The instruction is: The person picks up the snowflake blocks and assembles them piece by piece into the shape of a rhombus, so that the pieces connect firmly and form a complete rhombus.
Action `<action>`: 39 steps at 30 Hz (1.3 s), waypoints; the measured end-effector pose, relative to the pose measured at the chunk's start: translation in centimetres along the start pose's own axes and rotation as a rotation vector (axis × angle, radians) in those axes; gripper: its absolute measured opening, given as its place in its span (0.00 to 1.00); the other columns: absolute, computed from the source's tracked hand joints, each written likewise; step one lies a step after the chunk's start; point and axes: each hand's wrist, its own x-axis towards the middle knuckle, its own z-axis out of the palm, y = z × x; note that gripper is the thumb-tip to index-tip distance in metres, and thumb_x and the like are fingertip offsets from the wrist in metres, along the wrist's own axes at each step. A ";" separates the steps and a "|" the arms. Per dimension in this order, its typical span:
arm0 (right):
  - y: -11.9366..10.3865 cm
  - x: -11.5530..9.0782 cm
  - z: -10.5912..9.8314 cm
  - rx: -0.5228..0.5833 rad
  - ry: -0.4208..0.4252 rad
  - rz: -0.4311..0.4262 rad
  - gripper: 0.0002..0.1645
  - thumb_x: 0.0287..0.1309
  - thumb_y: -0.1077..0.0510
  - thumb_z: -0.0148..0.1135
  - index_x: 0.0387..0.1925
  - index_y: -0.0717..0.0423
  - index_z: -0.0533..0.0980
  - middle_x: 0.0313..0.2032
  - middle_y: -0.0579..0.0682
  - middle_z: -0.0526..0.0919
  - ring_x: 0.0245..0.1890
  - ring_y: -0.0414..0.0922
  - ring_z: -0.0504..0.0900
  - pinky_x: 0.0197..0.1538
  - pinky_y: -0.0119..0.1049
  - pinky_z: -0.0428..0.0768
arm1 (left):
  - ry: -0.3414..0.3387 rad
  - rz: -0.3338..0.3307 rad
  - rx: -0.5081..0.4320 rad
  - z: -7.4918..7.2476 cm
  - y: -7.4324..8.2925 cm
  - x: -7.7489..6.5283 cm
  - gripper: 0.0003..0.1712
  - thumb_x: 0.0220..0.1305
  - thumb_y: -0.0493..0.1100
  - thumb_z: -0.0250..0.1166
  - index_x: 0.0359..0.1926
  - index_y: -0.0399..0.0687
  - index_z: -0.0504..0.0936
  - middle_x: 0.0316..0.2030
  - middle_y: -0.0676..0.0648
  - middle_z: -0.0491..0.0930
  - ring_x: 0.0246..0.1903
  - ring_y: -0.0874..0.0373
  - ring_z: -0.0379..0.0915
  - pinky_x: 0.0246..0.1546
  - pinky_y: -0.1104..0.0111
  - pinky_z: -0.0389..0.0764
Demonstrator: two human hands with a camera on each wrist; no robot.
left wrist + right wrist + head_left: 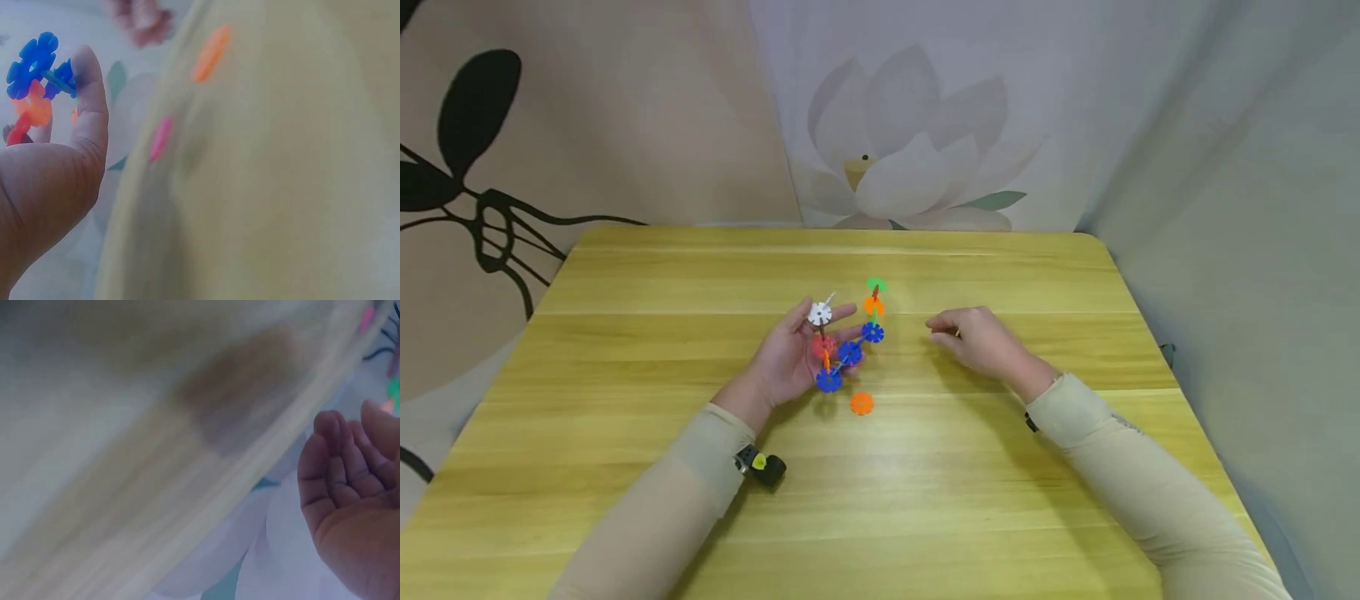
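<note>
Across the palm and fingers of my left hand (786, 358) lies a chain of interlocked plastic snowflake discs (828, 381). Its white disc (820, 313) sits between thumb and index finger; red, orange and blue discs follow, and the far end has an orange disc (873, 306) and a green one (876, 284). The left palm faces up with the fingers spread and nearly straight. In the left wrist view, blue discs (31, 65) stand beside an upright finger. To the right, my right hand (985, 342) hovers over the table, fingers loosely curled, nothing between thumb and fingers (312, 469).
A loose orange disc (862, 403) lies on the wooden table (925, 500) just in front of the left hand. A pink disc (161, 137) also lies there, mostly hidden behind the chain from above. Curtains (940, 108) hang behind the table's far edge.
</note>
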 end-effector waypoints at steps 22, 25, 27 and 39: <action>-2.8 0.6 5.6 -0.514 -0.133 -0.559 0.33 0.80 0.40 0.56 0.78 0.46 0.71 0.78 0.49 0.71 0.76 0.57 0.73 0.80 0.53 0.71 | -0.048 0.106 -0.087 -2.4 2.7 -1.0 0.40 0.85 0.69 0.34 0.80 0.51 0.64 0.65 0.44 0.83 0.56 0.46 0.87 0.53 0.55 0.90; -0.5 0.4 4.3 -0.464 -0.097 -0.496 0.33 0.79 0.43 0.58 0.76 0.51 0.72 0.76 0.53 0.74 0.73 0.59 0.76 0.78 0.56 0.73 | -0.050 0.075 -0.016 -1.8 1.9 -0.5 0.42 0.85 0.69 0.30 0.83 0.49 0.58 0.66 0.45 0.81 0.57 0.47 0.86 0.54 0.55 0.89; 1.1 0.1 3.1 -0.428 -0.041 -0.457 0.31 0.76 0.45 0.63 0.72 0.53 0.77 0.72 0.55 0.78 0.69 0.59 0.80 0.74 0.56 0.76 | -0.050 0.055 0.035 -1.4 1.4 0.0 0.44 0.85 0.70 0.29 0.84 0.47 0.55 0.67 0.45 0.79 0.58 0.47 0.85 0.54 0.55 0.88; 2.9 0.2 0.7 -0.325 -0.031 -0.228 0.20 0.65 0.51 0.77 0.52 0.58 0.88 0.62 0.56 0.86 0.63 0.57 0.80 0.71 0.53 0.80 | -0.057 0.011 0.134 0.8 -1.3 2.0 0.43 0.86 0.68 0.30 0.79 0.43 0.66 0.68 0.43 0.82 0.62 0.53 0.83 0.53 0.54 0.90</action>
